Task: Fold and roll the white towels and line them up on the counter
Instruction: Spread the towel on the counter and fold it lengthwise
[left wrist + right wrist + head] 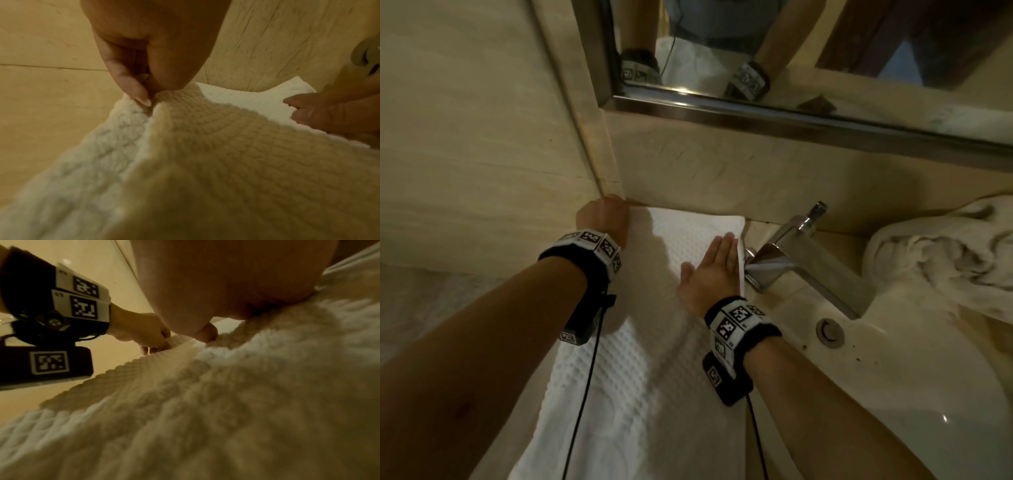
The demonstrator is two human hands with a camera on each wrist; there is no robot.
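The left hand [604,219], at centre left of the head view, pinches the far left corner of a white waffle-weave towel [640,342]; the left wrist view shows thumb and fingers [131,87] curled tight on that bunched corner, which the head view hides. The right hand [710,267] lies flat with straight fingers on the towel's right edge, holding nothing; the right wrist view shows only its palm pressed into the weave.

The towel lies as a long folded strip on the beige stone counter [784,329], running from the back wall down to the lower edge of the frame. A chrome square tap [801,253] stands just beside the right hand's fingertips, crowding that edge. A crumpled white towel [941,260] sits at far right, behind the pale sink basin [914,394]. The beige side wall [476,137] closes in on the left hand, and a metal-framed mirror [774,51] hangs above. Bare counter shows left of the strip.
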